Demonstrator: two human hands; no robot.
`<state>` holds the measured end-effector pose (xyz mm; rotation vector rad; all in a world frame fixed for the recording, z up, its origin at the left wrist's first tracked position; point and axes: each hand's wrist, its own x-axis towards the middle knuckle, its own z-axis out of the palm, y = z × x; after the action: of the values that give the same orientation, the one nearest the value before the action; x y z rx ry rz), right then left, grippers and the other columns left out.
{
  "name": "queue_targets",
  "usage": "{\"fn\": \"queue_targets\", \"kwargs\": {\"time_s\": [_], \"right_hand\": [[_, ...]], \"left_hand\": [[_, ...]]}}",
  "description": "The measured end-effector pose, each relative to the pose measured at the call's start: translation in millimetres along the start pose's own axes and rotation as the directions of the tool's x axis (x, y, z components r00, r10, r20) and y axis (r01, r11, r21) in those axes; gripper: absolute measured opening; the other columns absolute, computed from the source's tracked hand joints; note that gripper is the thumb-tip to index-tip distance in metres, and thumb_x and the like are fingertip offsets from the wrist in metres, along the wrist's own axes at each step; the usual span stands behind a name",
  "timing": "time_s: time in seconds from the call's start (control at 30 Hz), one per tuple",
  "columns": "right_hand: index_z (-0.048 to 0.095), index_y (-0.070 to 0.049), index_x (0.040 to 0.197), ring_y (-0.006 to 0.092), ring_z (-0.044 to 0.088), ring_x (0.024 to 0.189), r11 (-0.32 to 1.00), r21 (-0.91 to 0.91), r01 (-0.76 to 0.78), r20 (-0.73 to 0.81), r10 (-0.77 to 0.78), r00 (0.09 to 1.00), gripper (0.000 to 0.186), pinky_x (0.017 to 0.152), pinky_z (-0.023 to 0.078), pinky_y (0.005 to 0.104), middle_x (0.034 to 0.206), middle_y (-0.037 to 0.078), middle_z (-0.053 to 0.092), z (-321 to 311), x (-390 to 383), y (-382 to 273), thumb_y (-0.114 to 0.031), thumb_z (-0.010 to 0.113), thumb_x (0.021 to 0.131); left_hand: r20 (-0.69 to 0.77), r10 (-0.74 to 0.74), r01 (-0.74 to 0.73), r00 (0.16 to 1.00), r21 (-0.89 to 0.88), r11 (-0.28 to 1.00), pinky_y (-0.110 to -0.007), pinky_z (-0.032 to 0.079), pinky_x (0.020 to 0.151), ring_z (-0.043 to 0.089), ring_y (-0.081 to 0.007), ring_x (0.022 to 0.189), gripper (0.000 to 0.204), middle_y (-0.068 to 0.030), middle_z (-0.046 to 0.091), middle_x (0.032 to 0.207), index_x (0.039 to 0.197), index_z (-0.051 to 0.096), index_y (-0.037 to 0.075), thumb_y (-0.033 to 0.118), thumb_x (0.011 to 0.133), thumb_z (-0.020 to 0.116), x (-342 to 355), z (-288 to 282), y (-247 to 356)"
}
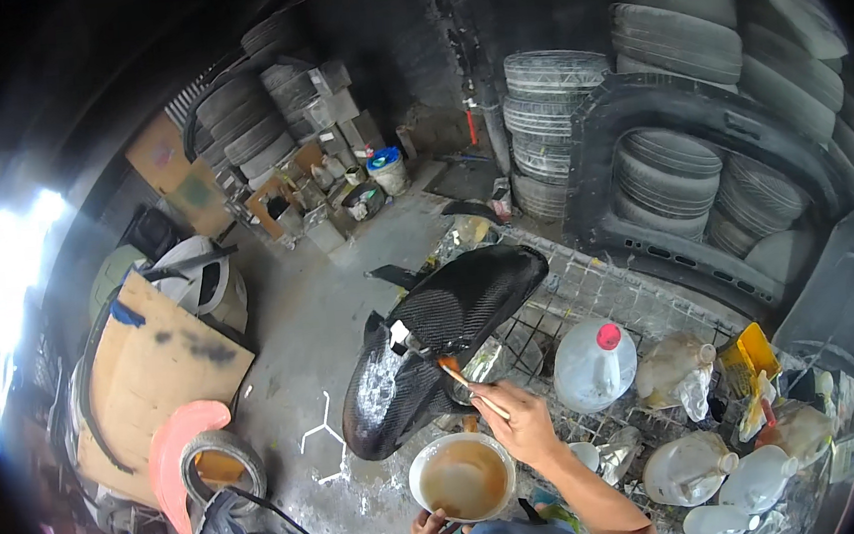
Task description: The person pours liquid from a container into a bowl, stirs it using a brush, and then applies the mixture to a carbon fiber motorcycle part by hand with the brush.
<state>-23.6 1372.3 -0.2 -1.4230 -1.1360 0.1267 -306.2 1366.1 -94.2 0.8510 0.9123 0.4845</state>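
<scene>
My right hand (514,416) is closed on a wooden-handled brush (477,389), whose head is at the lower middle of a glossy black woven-pattern moulded part (479,293). That part rests on a wire rack and has a pale, shiny patch on its left lobe and a small white piece near its middle. My left hand (426,528) grips the rim of a white bowl (480,454) of amber-brown liquid, held below the part. A large translucent jug with a red cap (586,370) stands just to the right.
Plastic containers (689,467) and a yellow item (740,353) crowd the rack's right. Stacked tyres (669,27) and a large black frame (694,95) stand behind. Boxes and buckets (388,175) line the back. A plywood board (144,370), pink piece (172,468) and loose tyre (247,462) sit left.
</scene>
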Motion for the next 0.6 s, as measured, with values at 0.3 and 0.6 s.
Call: {"fn": "queue_targets", "kwargs": {"time_s": [0.3,0.6], "right_hand": [[0.068,-0.001,0.105,0.0026,0.05,0.056,0.786,0.5,-0.363,-0.185,0.507,0.842,0.019,0.046,0.038,0.019,0.078,0.0,0.065,-36.6,16.3,57.8,-0.015,0.061,0.095],[0.07,-0.003,0.102,0.0119,0.058,0.069,0.875,0.046,-0.482,0.37,0.433,0.822,0.015,0.061,0.047,0.0277,0.085,0.005,0.066,-59.5,-88.8,14.3,-0.011,0.064,0.09]], "left_hand": [[-0.031,-0.07,0.07,0.997,0.019,0.997,-0.042,0.049,0.092,0.059,-0.023,0.108,0.047,-0.0115,0.059,0.117,0.125,0.049,0.002,0.027,0.088,0.065,13.1,-3.2,-3.8],[0.018,-0.064,0.062,0.998,0.07,0.996,-0.021,0.038,0.054,0.049,-0.004,0.063,0.042,0.0004,0.06,0.081,0.107,0.058,0.001,0.026,0.079,0.077,40.2,24.3,3.5]]}}
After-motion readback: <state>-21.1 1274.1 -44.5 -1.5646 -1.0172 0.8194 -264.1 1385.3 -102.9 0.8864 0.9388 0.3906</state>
